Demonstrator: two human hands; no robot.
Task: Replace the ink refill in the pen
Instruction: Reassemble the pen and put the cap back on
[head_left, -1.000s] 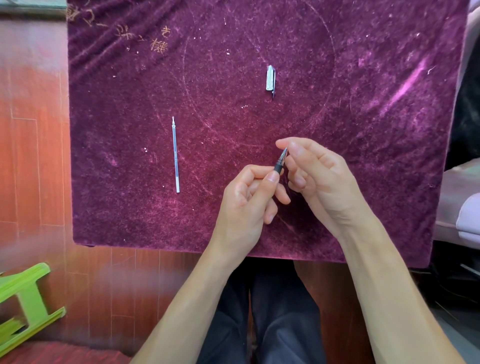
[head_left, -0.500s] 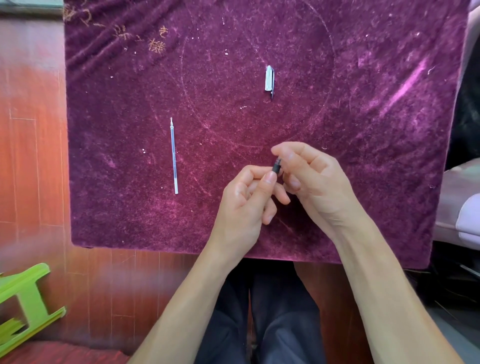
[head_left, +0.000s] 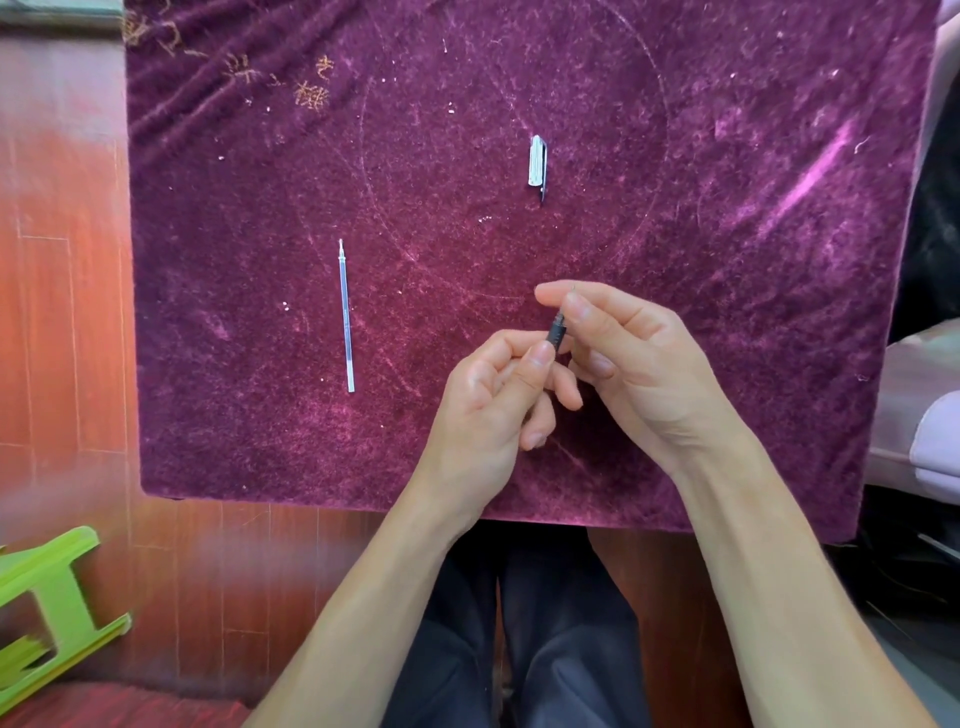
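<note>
1. Left hand is curled around the pen; the thumb tip presses on the dark barrel and most of the body is hidden inside the fist.
2. Right hand pinches the pen's upper end between thumb and forefinger, with the other fingers loosely bent. Tip detail is too small to tell.
3. Both hands are held over the near-centre of the surface, which is covered in purple velvet.
4. Ink refill lies flat on the velvet, well left of the hands, its long axis pointing away from the person with the tip at the far end. Print on it is unreadable.
5. Pen cap, pale with a dark clip, lies beyond the hands, apart from everything else.
6. Gold embroidered marks sit at the far-left corner; not legible.
7. Green plastic stool stands on the wood floor at lower left.
</note>
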